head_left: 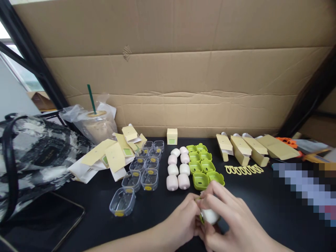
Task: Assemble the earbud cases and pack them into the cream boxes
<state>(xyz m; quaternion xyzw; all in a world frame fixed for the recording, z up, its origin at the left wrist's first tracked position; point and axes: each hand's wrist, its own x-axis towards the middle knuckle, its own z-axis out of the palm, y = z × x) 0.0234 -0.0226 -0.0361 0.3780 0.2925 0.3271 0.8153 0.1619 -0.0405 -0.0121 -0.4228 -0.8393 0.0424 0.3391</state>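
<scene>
Low in the middle, my left hand point(187, 213) and my right hand point(223, 213) are close together around a small white rounded piece point(210, 216) that has a green part against it. My left fingers pinch at the green part's side, mostly hidden. The fingers of my right hand wrap over the white piece. Just beyond are paired rows of white and pale pink rounded blocks point(172, 182). To their right stand several open lime-green cups point(201, 180). Clear plastic cups with yellow stickers point(123, 202) line up left of the blocks.
Flattened cream cartons point(114, 157) lie at left, beside a bagged drink with a green straw point(97, 122). A small cream box point(172, 136) stands at the back. Open cartons point(240, 148) and yellowish loops point(244, 170) are at right. A black-and-white bag point(39, 154) sits far left.
</scene>
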